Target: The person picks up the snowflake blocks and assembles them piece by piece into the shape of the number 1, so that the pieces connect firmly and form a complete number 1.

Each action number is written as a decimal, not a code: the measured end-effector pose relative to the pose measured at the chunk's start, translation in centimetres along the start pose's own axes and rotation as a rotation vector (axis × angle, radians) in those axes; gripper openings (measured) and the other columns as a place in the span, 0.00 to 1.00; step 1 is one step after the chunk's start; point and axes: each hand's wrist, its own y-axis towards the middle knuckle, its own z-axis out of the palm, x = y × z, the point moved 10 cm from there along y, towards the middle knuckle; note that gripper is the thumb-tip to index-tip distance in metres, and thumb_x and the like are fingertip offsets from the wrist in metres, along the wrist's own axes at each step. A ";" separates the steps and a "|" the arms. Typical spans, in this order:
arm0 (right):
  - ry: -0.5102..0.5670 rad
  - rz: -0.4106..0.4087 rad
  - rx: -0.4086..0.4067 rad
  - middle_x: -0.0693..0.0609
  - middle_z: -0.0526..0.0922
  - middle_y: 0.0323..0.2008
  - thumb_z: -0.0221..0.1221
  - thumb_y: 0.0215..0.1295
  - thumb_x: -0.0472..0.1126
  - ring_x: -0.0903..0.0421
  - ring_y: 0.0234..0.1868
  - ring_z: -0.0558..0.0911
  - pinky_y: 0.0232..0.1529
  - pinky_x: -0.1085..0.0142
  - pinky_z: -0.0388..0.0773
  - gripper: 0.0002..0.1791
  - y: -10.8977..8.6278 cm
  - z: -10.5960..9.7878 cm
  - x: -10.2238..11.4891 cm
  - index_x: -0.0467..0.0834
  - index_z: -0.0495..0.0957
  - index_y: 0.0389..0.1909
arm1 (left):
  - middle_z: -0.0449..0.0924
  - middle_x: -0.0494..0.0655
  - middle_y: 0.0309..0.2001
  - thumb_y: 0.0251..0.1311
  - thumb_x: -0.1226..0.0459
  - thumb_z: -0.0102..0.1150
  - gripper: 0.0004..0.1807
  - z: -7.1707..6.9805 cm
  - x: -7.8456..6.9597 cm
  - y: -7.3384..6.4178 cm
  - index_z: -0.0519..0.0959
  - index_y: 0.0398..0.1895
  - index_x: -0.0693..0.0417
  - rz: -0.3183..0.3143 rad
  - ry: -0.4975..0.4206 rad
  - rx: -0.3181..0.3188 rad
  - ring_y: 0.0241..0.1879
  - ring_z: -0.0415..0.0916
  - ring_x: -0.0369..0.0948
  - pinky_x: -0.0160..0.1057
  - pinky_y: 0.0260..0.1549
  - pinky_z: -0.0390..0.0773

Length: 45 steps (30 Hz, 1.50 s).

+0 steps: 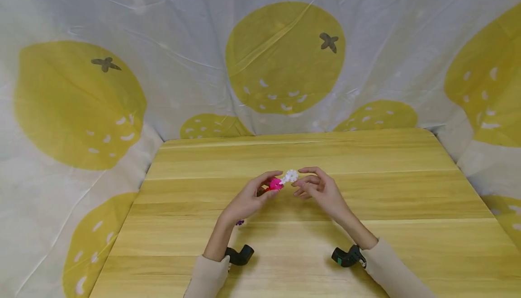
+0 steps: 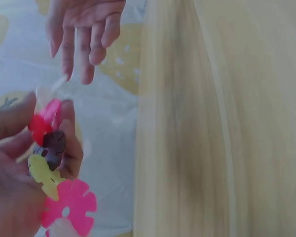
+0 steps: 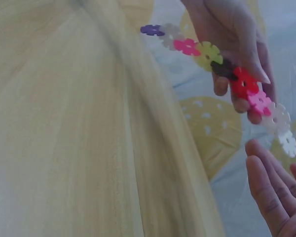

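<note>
A chain of slotted snowflake discs (image 3: 207,55) is in my left hand (image 1: 247,198), whose fingers and thumb pinch it around the red disc (image 3: 245,86). From the hand toward the right run a pink disc (image 1: 276,184) and two white discs, the end one (image 1: 291,176) sticking out free. The other way, the right wrist view shows black, yellow, pink, white and a purple disc (image 3: 152,30) at the far end. My right hand (image 1: 325,194) is beside the white end, fingers relaxed and slightly bent, holding nothing. In the head view the left hand hides much of the chain.
Both hands are above a wooden table (image 1: 285,253). Behind it and at its sides hangs a white cloth (image 1: 183,63) with large yellow lemons. A dark wrist camera (image 1: 240,255) is on the left wrist, another camera (image 1: 346,256) on the right.
</note>
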 end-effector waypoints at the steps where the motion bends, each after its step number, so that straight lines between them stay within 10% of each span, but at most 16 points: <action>1: 0.003 -0.006 0.005 0.24 0.83 0.49 0.56 0.77 0.34 0.45 0.41 0.90 0.45 0.46 0.86 0.22 -0.1 0.2 0.0 0.32 0.67 0.66 | 0.79 0.59 0.59 0.77 0.66 0.54 0.27 -0.2 0.0 0.0 0.67 0.76 0.51 -0.008 -0.041 -0.022 0.51 0.76 0.47 0.41 0.47 0.80; 10: -0.128 -0.016 0.068 0.34 0.88 0.44 0.64 0.71 0.34 0.46 0.41 0.89 0.40 0.64 0.87 0.28 -0.6 4.1 -0.3 0.39 0.70 0.69 | 0.72 0.72 0.65 0.79 0.71 0.46 0.25 0.0 0.4 0.9 0.64 0.76 0.58 -0.018 -0.395 -0.227 0.51 0.77 0.39 0.34 0.48 0.81; 17: -0.159 0.038 0.030 0.38 0.88 0.42 0.68 0.67 0.35 0.57 0.37 0.87 0.38 0.71 0.83 0.32 -0.5 5.2 -0.9 0.38 0.69 0.70 | 0.68 0.68 0.70 0.78 0.76 0.39 0.27 1.3 0.9 1.4 0.60 0.78 0.59 -0.046 -0.479 -0.280 0.69 0.72 0.57 0.39 0.65 0.76; 37: -0.123 0.134 0.037 0.36 0.83 0.45 0.64 0.72 0.38 0.54 0.34 0.88 0.36 0.54 0.88 0.34 -0.4 3.3 -2.8 0.34 0.66 0.75 | 0.71 0.63 0.69 0.70 0.74 0.59 0.45 1.7 2.3 1.5 0.49 0.84 0.47 -0.030 -0.144 -0.031 0.65 0.72 0.57 0.50 0.61 0.78; 45: -0.135 0.174 0.078 0.35 0.83 0.44 0.62 0.73 0.35 0.54 0.33 0.87 0.35 0.59 0.88 0.34 0.4 3.0 -3.5 0.31 0.62 0.75 | 0.76 0.62 0.61 0.67 0.72 0.64 0.44 1.0 2.8 2.1 0.54 0.83 0.53 -0.023 -0.007 -0.057 0.57 0.77 0.54 0.42 0.52 0.80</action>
